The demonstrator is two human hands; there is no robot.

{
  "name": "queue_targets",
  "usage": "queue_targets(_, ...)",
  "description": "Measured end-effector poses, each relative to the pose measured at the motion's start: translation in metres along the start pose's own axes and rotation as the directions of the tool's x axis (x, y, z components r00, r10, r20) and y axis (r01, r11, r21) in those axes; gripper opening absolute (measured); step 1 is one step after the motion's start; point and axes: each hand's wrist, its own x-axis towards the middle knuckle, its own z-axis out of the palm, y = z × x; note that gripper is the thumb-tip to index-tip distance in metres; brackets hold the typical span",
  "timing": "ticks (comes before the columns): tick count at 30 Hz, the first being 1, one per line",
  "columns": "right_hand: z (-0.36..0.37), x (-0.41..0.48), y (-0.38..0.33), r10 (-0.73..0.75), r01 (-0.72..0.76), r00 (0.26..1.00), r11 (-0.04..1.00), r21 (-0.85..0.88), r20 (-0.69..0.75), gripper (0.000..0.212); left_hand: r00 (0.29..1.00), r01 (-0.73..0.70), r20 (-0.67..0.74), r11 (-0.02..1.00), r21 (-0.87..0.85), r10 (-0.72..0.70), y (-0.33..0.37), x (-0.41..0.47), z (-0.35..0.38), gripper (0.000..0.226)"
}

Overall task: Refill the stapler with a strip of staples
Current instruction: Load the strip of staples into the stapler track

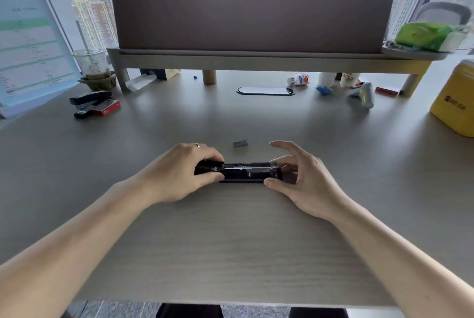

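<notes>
A black stapler (246, 172) lies lengthwise on the wooden desk in front of me, its metal staple channel facing up. My left hand (179, 174) grips its left end with fingers curled over it. My right hand (300, 176) holds the right end between thumb and bent fingers, the index finger lifted. A short grey strip of staples (240, 143) lies loose on the desk just behind the stapler, touched by neither hand.
A second black stapler (89, 102) and a red staple box (107, 108) sit at the far left. A plastic cup (91, 66), a monitor riser (256, 58), small bottles, wrappers and a yellow container (456, 102) line the back and right.
</notes>
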Motion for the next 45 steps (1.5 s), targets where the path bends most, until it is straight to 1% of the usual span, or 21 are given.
queue_targets(5, 0.000, -0.002, -0.002, -0.007, 0.007, 1.000, 1.000, -0.014, -0.013, 0.069, 0.999, 0.007, -0.038, 0.999, -0.040, -0.009, -0.001, -0.003, 0.005, 0.020)
queue_targets(9, -0.001, -0.008, -0.004, -0.015, 0.015, 1.000, 1.000, -0.026, 0.001, 0.066, 0.999, 0.016, -0.050, 0.999, -0.040, -0.018, 0.001, -0.010, 0.005, 0.020)
queue_targets(14, -0.002, -0.013, -0.004, -0.026, 0.026, 1.000, 0.999, -0.023, 0.010, 0.065, 0.999, 0.010, -0.031, 1.000, -0.016, -0.010, 0.004, -0.016, 0.003, 0.020)
queue_targets(16, -0.002, -0.012, -0.004, -0.034, 0.034, 0.999, 0.999, -0.029, 0.014, 0.068, 1.000, 0.024, 0.000, 1.000, 0.011, -0.024, 0.008, -0.013, -0.002, 0.024)
queue_targets(18, -0.003, -0.011, -0.003, -0.036, 0.037, 0.999, 0.999, -0.039, 0.031, 0.073, 0.999, 0.033, 0.013, 0.999, 0.027, -0.033, 0.013, -0.007, -0.010, 0.033)
queue_targets(19, -0.004, -0.011, -0.002, -0.037, 0.038, 0.998, 0.999, -0.026, 0.045, 0.075, 0.999, 0.038, -0.001, 0.999, 0.021, -0.038, 0.016, -0.001, -0.015, 0.037)
queue_targets(20, -0.005, -0.011, -0.001, -0.044, 0.044, 0.997, 0.999, 0.003, 0.058, 0.075, 0.998, 0.050, -0.029, 0.999, 0.003, -0.050, 0.018, 0.007, -0.019, 0.036)
queue_targets(21, -0.007, -0.010, 0.000, -0.056, 0.053, 0.997, 0.997, 0.058, 0.060, 0.073, 0.996, 0.069, -0.064, 0.997, -0.021, -0.070, 0.019, 0.019, -0.022, 0.032)
queue_targets(23, -0.011, -0.005, 0.001, -0.055, 0.046, 0.998, 0.970, 0.238, 0.031, 0.060, 0.988, 0.107, -0.111, 0.994, -0.028, -0.110, 0.020, 0.048, -0.020, 0.025)
queue_targets(24, -0.013, -0.001, 0.002, -0.028, 0.021, 1.000, 0.944, 0.329, 0.014, 0.054, 0.987, 0.129, -0.100, 0.992, -0.008, -0.129, 0.019, 0.062, -0.016, 0.025)
queue_targets(25, -0.013, 0.004, 0.003, 0.009, -0.010, 1.000, 0.923, 0.385, 0.003, 0.050, 0.986, 0.153, -0.070, 0.988, 0.016, -0.151, 0.018, 0.075, -0.010, 0.027)
queue_targets(26, -0.013, 0.009, 0.004, 0.041, -0.035, 0.999, 0.916, 0.401, -0.006, 0.046, 0.984, 0.175, -0.029, 0.984, 0.032, -0.174, 0.017, 0.087, -0.003, 0.029)
queue_targets(28, -0.009, 0.017, 0.007, 0.083, -0.068, 0.996, 0.931, 0.358, -0.025, 0.037, 0.977, 0.205, 0.049, 0.978, 0.050, -0.207, 0.013, 0.104, 0.010, 0.031)
queue_targets(30, -0.006, 0.024, 0.010, 0.110, -0.089, 0.993, 0.944, 0.318, -0.049, 0.031, 0.974, 0.209, 0.073, 0.975, 0.075, -0.215, 0.011, 0.113, 0.018, 0.026)
queue_targets(32, -0.004, 0.029, 0.010, 0.133, -0.107, 0.989, 0.949, 0.296, -0.070, 0.029, 0.977, 0.195, 0.067, 0.976, 0.095, -0.201, 0.012, 0.117, 0.020, 0.014)
queue_targets(34, -0.002, 0.036, 0.008, 0.145, -0.118, 0.986, 0.957, 0.266, -0.083, 0.030, 0.981, 0.172, 0.068, 0.978, 0.117, -0.181, 0.014, 0.116, 0.021, 0.008)
queue_targets(36, 0.002, 0.044, 0.003, 0.155, -0.129, 0.984, 0.962, 0.241, -0.092, 0.029, 0.982, 0.139, 0.106, 0.979, 0.150, -0.156, 0.015, 0.112, 0.020, 0.013)
queue_targets(38, 0.007, 0.054, -0.003, 0.186, -0.161, 0.979, 0.955, 0.249, -0.079, 0.027, 0.987, 0.102, 0.114, 0.987, 0.120, -0.116, 0.016, 0.104, 0.017, 0.017)
queue_targets(41, 0.012, 0.064, -0.012, 0.232, -0.218, 0.973, 0.934, 0.284, -0.015, 0.033, 0.998, 0.068, 0.007, 0.997, -0.018, -0.068, 0.018, 0.090, 0.012, 0.015)
queue_targets(43, 0.014, 0.066, -0.018, 0.233, -0.233, 0.972, 0.923, 0.306, 0.036, 0.035, 0.997, 0.010, -0.082, 0.997, -0.082, -0.017, 0.021, 0.081, 0.013, 0.015)
queue_targets(45, 0.014, 0.067, -0.022, 0.226, -0.241, 0.970, 0.888, 0.391, 0.084, 0.035, 0.989, -0.059, -0.146, 0.987, -0.148, 0.037, 0.024, 0.072, 0.015, 0.016)
